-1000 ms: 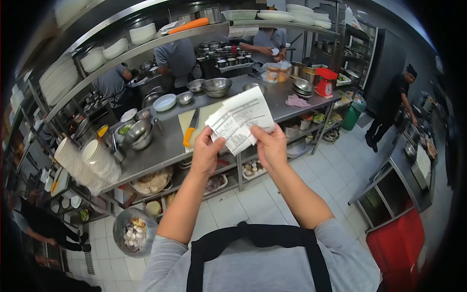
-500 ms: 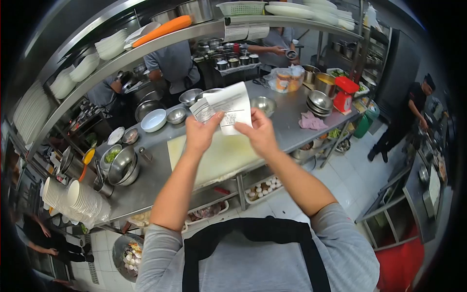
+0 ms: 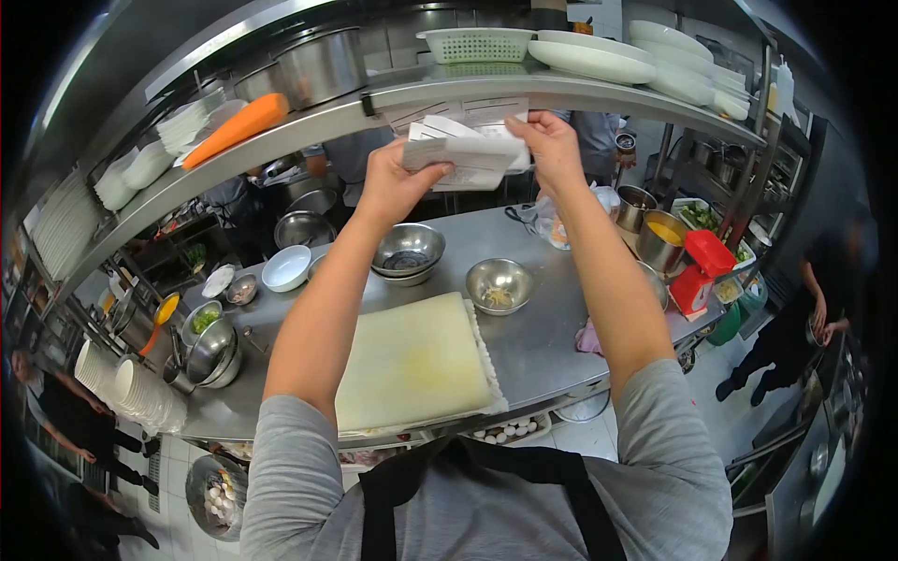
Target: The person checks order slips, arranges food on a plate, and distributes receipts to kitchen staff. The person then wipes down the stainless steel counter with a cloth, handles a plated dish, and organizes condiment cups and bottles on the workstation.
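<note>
One left hand (image 3: 400, 183) and one right hand (image 3: 554, 155) of the wearer, two in all, held several overlapping paper slips (image 3: 468, 157), too bunched to count. The worktop (image 3: 554, 299) carried one yellowish cutting board (image 3: 407, 351), one wide white bowl (image 3: 286, 268), one red scale (image 3: 702, 266) and one pink cloth (image 3: 588, 339). Two steel pots (image 3: 660, 254) stood at its far right, and two stacks of white tubs (image 3: 145, 390) at left. The far shelf (image 3: 449, 89) bore one perforated basket (image 3: 480, 46) and one orange object (image 3: 239, 131). The eggs (image 3: 510, 433) below were partly hidden.

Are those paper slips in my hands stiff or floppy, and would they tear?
The paper slips are probably floppy, since they bend and overlap beside your left hand. They're likely light, being thin sheets, and might crease or tear if tugged.
</note>
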Tool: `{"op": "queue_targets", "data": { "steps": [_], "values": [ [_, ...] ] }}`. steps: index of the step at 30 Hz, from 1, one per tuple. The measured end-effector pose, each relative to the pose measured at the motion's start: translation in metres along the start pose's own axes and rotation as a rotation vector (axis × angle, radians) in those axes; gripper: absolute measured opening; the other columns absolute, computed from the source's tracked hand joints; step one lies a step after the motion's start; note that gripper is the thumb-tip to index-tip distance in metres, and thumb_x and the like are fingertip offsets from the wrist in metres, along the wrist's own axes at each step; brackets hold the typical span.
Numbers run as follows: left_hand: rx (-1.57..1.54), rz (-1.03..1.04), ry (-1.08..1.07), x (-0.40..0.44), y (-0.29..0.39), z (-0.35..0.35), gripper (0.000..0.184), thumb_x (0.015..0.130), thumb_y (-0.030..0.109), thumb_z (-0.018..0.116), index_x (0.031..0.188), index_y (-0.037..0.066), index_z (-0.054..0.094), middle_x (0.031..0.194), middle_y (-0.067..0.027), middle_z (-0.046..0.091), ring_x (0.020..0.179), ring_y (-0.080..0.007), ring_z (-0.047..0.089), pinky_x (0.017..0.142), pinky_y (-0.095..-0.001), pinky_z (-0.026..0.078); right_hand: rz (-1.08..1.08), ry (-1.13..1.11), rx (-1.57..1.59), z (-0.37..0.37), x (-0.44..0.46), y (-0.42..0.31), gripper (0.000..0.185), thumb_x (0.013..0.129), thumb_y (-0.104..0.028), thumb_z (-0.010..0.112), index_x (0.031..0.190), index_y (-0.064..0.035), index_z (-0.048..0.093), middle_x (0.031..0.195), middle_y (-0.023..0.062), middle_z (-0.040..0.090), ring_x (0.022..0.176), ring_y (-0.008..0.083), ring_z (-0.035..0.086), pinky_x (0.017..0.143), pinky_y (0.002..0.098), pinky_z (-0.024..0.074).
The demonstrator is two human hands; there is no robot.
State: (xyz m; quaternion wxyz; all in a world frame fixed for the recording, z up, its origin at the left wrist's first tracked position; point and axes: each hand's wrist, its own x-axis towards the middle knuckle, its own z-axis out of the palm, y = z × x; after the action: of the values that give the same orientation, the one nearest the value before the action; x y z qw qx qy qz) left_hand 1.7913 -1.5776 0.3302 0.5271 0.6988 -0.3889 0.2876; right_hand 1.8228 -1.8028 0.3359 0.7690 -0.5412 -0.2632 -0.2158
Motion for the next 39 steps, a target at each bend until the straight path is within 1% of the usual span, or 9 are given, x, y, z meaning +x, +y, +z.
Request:
{"op": "queue_targets", "data": {
  "steps": [7,12,16,19,23,26,29,32,39],
  "values": [
    [0.209,0.168,-0.261,0.030,0.013,0.078,0.023,0.070,0.004,0.073,0.092,0.000,0.066,0.086,-0.0101,0.065,0.077,-0.0147,0.062,0.069,-0.0275,0.049,-0.016,0.152,0.110,-0.094,-0.005,-0.023,0.016,0.079,-0.003,0.068,0.092,0.0021,0.060,0.085,0.0108,0.066,0.074,0.0140,0.063,0.069,0.0247,0.0501],
    [0.092,0.046,-0.206,0.048,0.020,0.097,0.022,0.073,0.004,0.072,0.094,0.000,0.066,0.092,-0.0064,0.067,0.082,-0.0122,0.062,0.074,-0.0274,0.051,-0.060,0.134,0.154,-0.102,0.006,-0.032,0.018,0.079,-0.004,0.068,0.092,0.0012,0.057,0.085,0.0090,0.065,0.075,0.0137,0.062,0.069,0.0240,0.0495],
    [0.123,-0.040,-0.187,0.046,0.008,0.097,0.023,0.074,0.005,0.072,0.096,0.000,0.066,0.092,-0.0054,0.067,0.082,-0.0112,0.061,0.074,-0.0273,0.051,-0.163,0.387,-0.007,-0.096,-0.003,-0.031,0.020,0.082,-0.005,0.064,0.099,-0.0002,0.054,0.086,0.0049,0.061,0.078,0.0106,0.055,0.073,0.0232,0.0446],
    [0.139,-0.021,-0.188,0.035,0.003,0.094,0.023,0.074,0.005,0.072,0.096,0.001,0.066,0.091,-0.0053,0.067,0.082,-0.0110,0.061,0.075,-0.0274,0.051,-0.703,0.555,-0.394,-0.096,-0.022,-0.019,0.015,0.085,-0.008,0.061,0.097,-0.0006,0.055,0.087,0.0041,0.059,0.078,0.0091,0.052,0.074,0.0251,0.0437],
    [0.074,-0.016,-0.189,0.033,0.005,0.089,0.022,0.075,0.005,0.071,0.096,0.000,0.066,0.090,-0.0051,0.067,0.081,-0.0104,0.061,0.074,-0.0272,0.051,-0.685,-0.109,-0.662,-0.071,-0.030,-0.046,0.024,0.084,-0.011,0.058,0.107,-0.0031,0.060,0.107,0.0085,0.060,0.093,0.0173,0.055,0.080,0.0288,0.0441],
    [0.064,0.001,-0.226,0.040,0.014,0.082,0.022,0.075,0.005,0.071,0.096,0.000,0.066,0.091,-0.0049,0.067,0.081,-0.0102,0.061,0.074,-0.0271,0.051,-0.691,-0.292,-0.713,-0.049,-0.028,-0.066,0.029,0.084,-0.015,0.057,0.111,-0.0058,0.061,0.114,0.0096,0.059,0.102,0.0205,0.053,0.084,0.0298,0.0431],
    [0.154,0.011,-0.251,0.046,0.023,0.079,0.024,0.075,0.005,0.071,0.098,0.001,0.064,0.090,-0.0046,0.067,0.080,-0.0106,0.061,0.074,-0.0270,0.051,-0.818,-0.188,-0.886,-0.054,-0.028,-0.062,0.034,0.085,-0.022,0.056,0.115,-0.0036,0.056,0.113,0.0109,0.059,0.104,0.0200,0.052,0.084,0.0326,0.0429],
    [0.101,-0.053,-0.203,0.044,0.021,0.083,0.024,0.075,0.005,0.071,0.097,-0.001,0.064,0.090,-0.0057,0.067,0.079,-0.0111,0.061,0.073,-0.0268,0.051,-0.682,0.013,-0.235,-0.059,-0.044,-0.037,0.042,0.083,-0.017,0.062,0.119,-0.0006,0.049,0.113,0.0135,0.057,0.105,0.0187,0.051,0.082,0.0318,0.0432],
    [-0.121,-0.269,-0.071,0.008,0.018,0.082,0.026,0.076,0.009,0.072,0.099,-0.002,0.064,0.092,-0.0069,0.067,0.079,-0.0106,0.061,0.072,-0.0263,0.051,-0.164,0.036,-0.026,-0.045,-0.073,0.001,0.034,0.077,-0.003,0.069,0.107,0.0018,0.054,0.101,0.0109,0.062,0.089,0.0127,0.059,0.077,0.0246,0.0478]
  ]
}}
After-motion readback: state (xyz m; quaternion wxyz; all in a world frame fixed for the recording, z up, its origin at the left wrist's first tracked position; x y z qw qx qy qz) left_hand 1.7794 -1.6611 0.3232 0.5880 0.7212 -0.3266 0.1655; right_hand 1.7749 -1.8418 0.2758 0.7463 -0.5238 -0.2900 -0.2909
